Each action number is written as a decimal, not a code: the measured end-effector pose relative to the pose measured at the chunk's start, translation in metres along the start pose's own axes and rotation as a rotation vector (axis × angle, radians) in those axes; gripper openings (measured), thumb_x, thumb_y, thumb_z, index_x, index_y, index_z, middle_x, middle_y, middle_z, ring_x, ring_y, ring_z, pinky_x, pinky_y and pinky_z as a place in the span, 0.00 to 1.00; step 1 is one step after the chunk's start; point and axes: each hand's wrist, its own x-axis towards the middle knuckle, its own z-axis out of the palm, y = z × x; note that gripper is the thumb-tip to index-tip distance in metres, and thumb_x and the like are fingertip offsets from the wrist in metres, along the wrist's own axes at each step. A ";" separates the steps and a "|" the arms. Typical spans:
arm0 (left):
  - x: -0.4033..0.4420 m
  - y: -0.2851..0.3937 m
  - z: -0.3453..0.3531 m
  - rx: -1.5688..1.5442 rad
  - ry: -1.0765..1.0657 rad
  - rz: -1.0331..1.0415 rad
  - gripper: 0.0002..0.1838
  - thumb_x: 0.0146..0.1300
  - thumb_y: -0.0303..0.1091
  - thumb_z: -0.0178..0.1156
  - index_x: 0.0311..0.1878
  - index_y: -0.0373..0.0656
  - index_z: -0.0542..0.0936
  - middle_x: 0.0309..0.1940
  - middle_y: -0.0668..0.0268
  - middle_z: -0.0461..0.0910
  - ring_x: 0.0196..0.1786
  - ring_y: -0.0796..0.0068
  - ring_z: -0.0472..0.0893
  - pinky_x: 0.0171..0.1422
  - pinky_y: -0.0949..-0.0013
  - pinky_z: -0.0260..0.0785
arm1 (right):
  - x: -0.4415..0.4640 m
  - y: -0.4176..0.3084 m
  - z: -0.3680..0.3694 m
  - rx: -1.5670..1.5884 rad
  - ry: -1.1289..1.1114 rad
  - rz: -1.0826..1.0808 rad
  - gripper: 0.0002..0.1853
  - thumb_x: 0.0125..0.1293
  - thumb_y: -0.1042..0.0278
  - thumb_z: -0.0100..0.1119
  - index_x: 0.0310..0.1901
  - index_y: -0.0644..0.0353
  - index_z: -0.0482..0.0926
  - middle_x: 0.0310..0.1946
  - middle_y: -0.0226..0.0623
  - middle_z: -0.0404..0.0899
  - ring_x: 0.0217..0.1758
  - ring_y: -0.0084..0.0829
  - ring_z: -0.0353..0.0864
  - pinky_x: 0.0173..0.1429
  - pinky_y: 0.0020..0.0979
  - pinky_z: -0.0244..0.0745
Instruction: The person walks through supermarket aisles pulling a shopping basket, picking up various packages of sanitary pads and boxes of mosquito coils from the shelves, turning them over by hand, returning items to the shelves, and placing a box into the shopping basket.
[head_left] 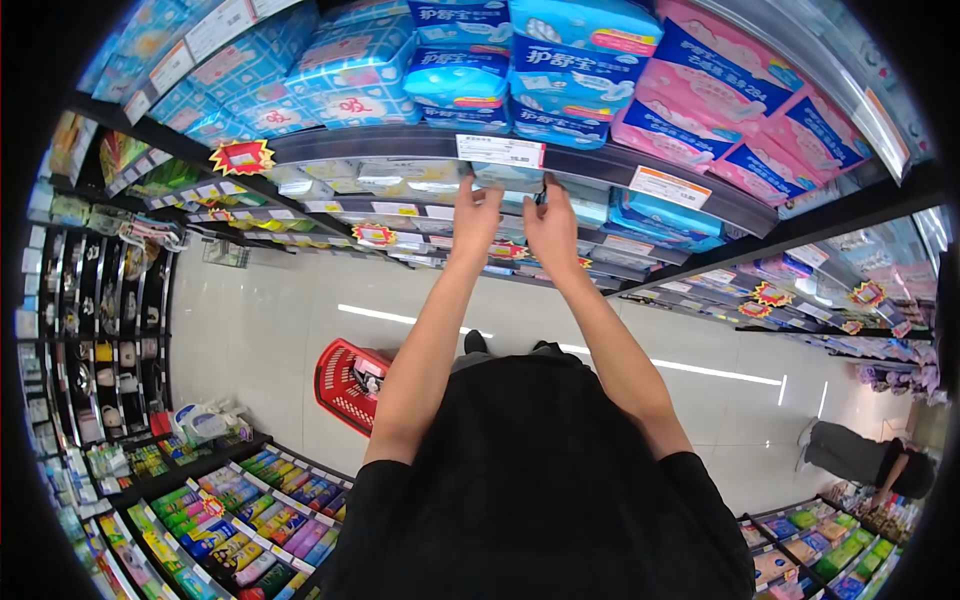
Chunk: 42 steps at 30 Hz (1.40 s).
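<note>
Both hands reach to the shelf just under the front edge [400,143] of the upper one. My left hand [476,222] has bent fingers at a pale wrapped pack [515,180]; what they close on is hidden. Beside it on the right, my right hand [551,224] has its fingers drawn together, with a small dark thing I cannot name at the fingertips. A white price label [500,150] hangs right above the two hands. On the upper shelf sit blue packs of sanitary pads [570,75] and pink packs [690,100].
A red shopping basket [345,390] stands on the floor to the left, with something dark and pink in it. Behind me are racks of colourful packs [240,520]. Another person [850,455] bends at a shelf far right. Blue checked packs [350,75] fill the shelf's upper left.
</note>
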 end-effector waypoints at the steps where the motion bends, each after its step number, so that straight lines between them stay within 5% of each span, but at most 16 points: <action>1: -0.002 0.002 -0.001 0.006 -0.025 0.016 0.32 0.62 0.38 0.56 0.66 0.38 0.58 0.46 0.58 0.74 0.45 0.70 0.76 0.44 0.69 0.71 | 0.000 -0.001 -0.001 -0.008 -0.001 -0.010 0.27 0.59 0.71 0.56 0.59 0.71 0.63 0.48 0.58 0.72 0.31 0.43 0.81 0.38 0.39 0.76; 8: -0.015 -0.004 -0.021 -0.065 -0.039 0.057 0.32 0.62 0.34 0.56 0.67 0.36 0.56 0.46 0.59 0.74 0.46 0.72 0.77 0.45 0.71 0.72 | -0.015 -0.008 -0.005 -0.009 0.027 0.006 0.28 0.58 0.72 0.57 0.61 0.70 0.63 0.48 0.53 0.70 0.33 0.37 0.80 0.37 0.35 0.75; 14: 0.006 -0.014 -0.086 0.073 0.204 0.276 0.28 0.59 0.29 0.55 0.63 0.36 0.63 0.50 0.59 0.71 0.46 0.74 0.71 0.42 0.72 0.70 | -0.043 -0.047 0.024 0.140 -0.077 -0.018 0.28 0.59 0.74 0.55 0.61 0.71 0.62 0.50 0.51 0.70 0.35 0.33 0.78 0.36 0.32 0.73; 17: 0.025 0.003 -0.103 0.202 0.259 0.372 0.28 0.59 0.30 0.56 0.62 0.34 0.63 0.54 0.54 0.68 0.53 0.65 0.71 0.50 0.66 0.68 | -0.034 -0.077 0.048 0.188 -0.286 0.095 0.34 0.60 0.72 0.54 0.66 0.72 0.53 0.60 0.53 0.64 0.40 0.31 0.79 0.38 0.29 0.75; 19: 0.036 0.013 -0.112 0.280 0.234 0.342 0.29 0.56 0.30 0.58 0.61 0.30 0.63 0.55 0.50 0.68 0.58 0.56 0.70 0.56 0.61 0.65 | -0.027 -0.088 0.064 0.144 -0.263 0.095 0.36 0.59 0.71 0.55 0.66 0.75 0.52 0.59 0.56 0.64 0.40 0.31 0.80 0.38 0.29 0.76; 22: 0.057 0.011 -0.123 0.429 0.104 0.552 0.30 0.54 0.30 0.60 0.60 0.30 0.64 0.53 0.48 0.69 0.57 0.54 0.70 0.57 0.61 0.64 | -0.018 -0.096 0.082 0.081 -0.229 0.122 0.40 0.58 0.70 0.56 0.65 0.81 0.47 0.57 0.64 0.63 0.36 0.33 0.80 0.39 0.31 0.75; 25: 0.059 0.015 -0.127 0.365 0.005 0.499 0.31 0.51 0.29 0.63 0.58 0.30 0.65 0.50 0.47 0.70 0.56 0.52 0.70 0.59 0.60 0.63 | -0.011 -0.093 0.098 0.072 -0.188 0.211 0.39 0.56 0.72 0.55 0.64 0.80 0.47 0.58 0.65 0.60 0.33 0.38 0.81 0.41 0.34 0.76; 27: 0.060 0.020 -0.125 0.371 -0.027 0.431 0.31 0.48 0.28 0.65 0.57 0.30 0.66 0.49 0.47 0.71 0.52 0.51 0.72 0.58 0.59 0.63 | -0.008 -0.094 0.106 0.192 -0.128 0.254 0.39 0.56 0.74 0.56 0.65 0.78 0.48 0.47 0.56 0.71 0.32 0.29 0.79 0.32 0.29 0.74; 30: 0.058 0.020 -0.130 0.466 -0.064 0.541 0.29 0.48 0.27 0.66 0.54 0.30 0.67 0.45 0.49 0.72 0.49 0.52 0.73 0.54 0.60 0.66 | -0.008 -0.098 0.113 0.133 0.010 0.176 0.37 0.57 0.74 0.56 0.65 0.74 0.50 0.34 0.45 0.75 0.31 0.27 0.78 0.28 0.27 0.72; 33: 0.039 0.020 -0.140 0.394 -0.124 0.441 0.27 0.49 0.27 0.66 0.51 0.31 0.67 0.44 0.50 0.71 0.48 0.54 0.74 0.50 0.61 0.68 | -0.019 -0.108 0.106 0.165 0.041 0.170 0.35 0.58 0.74 0.56 0.64 0.70 0.52 0.27 0.38 0.75 0.31 0.26 0.77 0.30 0.24 0.71; 34: 0.035 0.018 -0.144 0.388 -0.140 0.437 0.27 0.49 0.27 0.66 0.51 0.31 0.67 0.44 0.50 0.71 0.48 0.54 0.74 0.50 0.61 0.68 | -0.022 -0.113 0.103 0.154 0.051 0.178 0.35 0.58 0.74 0.56 0.64 0.70 0.52 0.27 0.38 0.75 0.31 0.26 0.77 0.30 0.24 0.71; 36: 0.020 0.006 -0.155 0.201 -0.157 0.382 0.26 0.49 0.28 0.67 0.49 0.32 0.67 0.45 0.50 0.70 0.48 0.55 0.74 0.47 0.62 0.70 | -0.040 -0.117 0.098 0.237 0.011 0.227 0.31 0.56 0.78 0.57 0.61 0.70 0.57 0.49 0.49 0.62 0.32 0.29 0.77 0.36 0.29 0.75; 40: -0.007 0.021 -0.179 0.376 -0.096 0.617 0.26 0.50 0.28 0.68 0.50 0.33 0.67 0.47 0.56 0.74 0.51 0.61 0.76 0.56 0.63 0.67 | -0.064 -0.127 0.088 0.291 -0.094 0.403 0.27 0.58 0.77 0.58 0.58 0.68 0.61 0.43 0.41 0.71 0.30 0.23 0.74 0.34 0.25 0.71; 42: -0.014 0.020 -0.188 0.344 -0.121 0.637 0.26 0.52 0.27 0.67 0.51 0.35 0.65 0.47 0.56 0.75 0.48 0.66 0.77 0.53 0.66 0.69 | -0.075 -0.115 0.090 0.323 -0.060 0.324 0.26 0.59 0.75 0.60 0.57 0.67 0.62 0.39 0.38 0.74 0.29 0.20 0.74 0.33 0.23 0.70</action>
